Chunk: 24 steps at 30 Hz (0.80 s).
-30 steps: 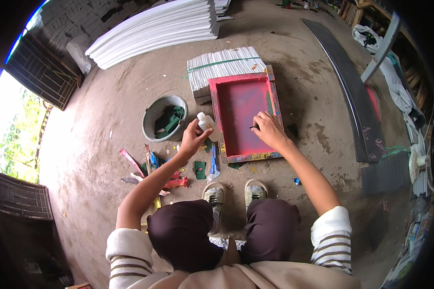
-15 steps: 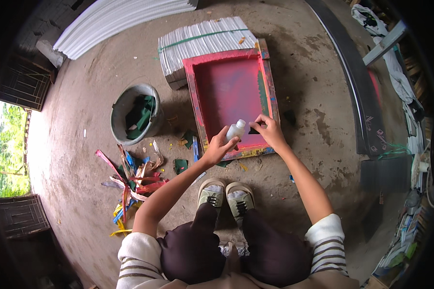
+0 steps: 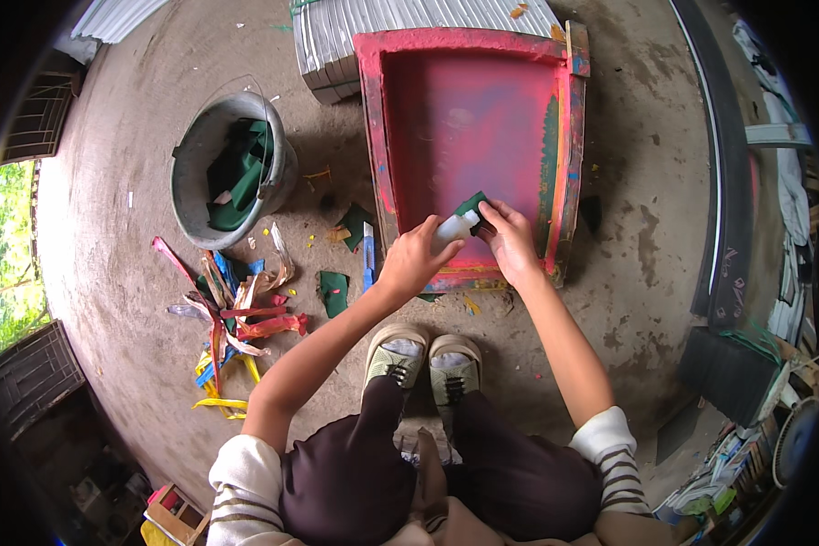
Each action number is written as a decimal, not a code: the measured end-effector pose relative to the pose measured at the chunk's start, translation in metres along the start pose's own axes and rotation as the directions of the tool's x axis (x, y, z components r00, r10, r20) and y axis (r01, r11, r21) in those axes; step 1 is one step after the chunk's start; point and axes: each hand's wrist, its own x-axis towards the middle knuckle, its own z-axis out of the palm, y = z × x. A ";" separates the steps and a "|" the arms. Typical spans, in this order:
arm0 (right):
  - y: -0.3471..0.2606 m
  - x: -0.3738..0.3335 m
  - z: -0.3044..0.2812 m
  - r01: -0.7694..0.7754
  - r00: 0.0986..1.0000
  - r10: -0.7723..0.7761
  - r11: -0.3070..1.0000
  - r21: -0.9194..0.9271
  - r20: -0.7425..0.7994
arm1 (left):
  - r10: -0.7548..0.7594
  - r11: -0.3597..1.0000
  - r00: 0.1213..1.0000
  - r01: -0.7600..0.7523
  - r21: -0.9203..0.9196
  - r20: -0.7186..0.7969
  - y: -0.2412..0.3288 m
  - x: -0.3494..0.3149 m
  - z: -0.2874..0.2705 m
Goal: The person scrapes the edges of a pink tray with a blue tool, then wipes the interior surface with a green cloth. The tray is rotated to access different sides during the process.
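My left hand point(image 3: 412, 258) is closed round a small white plastic bottle point(image 3: 449, 233), its neck pointing up and to the right. Pinched in my right hand point(image 3: 517, 247) is a dark green scrap point(image 3: 472, 204), possibly cloth, which meets the bottle's mouth; whether it covers the opening I cannot tell. Both hands are above the near end of a wooden-framed screen point(image 3: 464, 40), whose frame and surface are stained pink, with green along its right side.
A grey bucket point(image 3: 184, 187) with green scraps stands at left. Nearby lie colourful strips point(image 3: 246, 323), a green scrap point(image 3: 334, 293) and a blue utility knife point(image 3: 369, 259). Strapped grey-white corrugated sheets point(image 3: 437, 16) are stacked behind the screen. A long black strip point(image 3: 719, 164) runs along the right.
My right hand has brought the green scrap up against the bottle's mouth; before, it was held apart, to the right. The view has shifted, so the screen and bucket appear nearer.
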 end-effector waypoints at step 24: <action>-0.017 0.003 0.017 -0.031 0.997 0.040 0.989 -0.144 0.061 | 0.158 0.976 0.974 -0.130 0.174 -0.160 -0.010 0.000 -0.021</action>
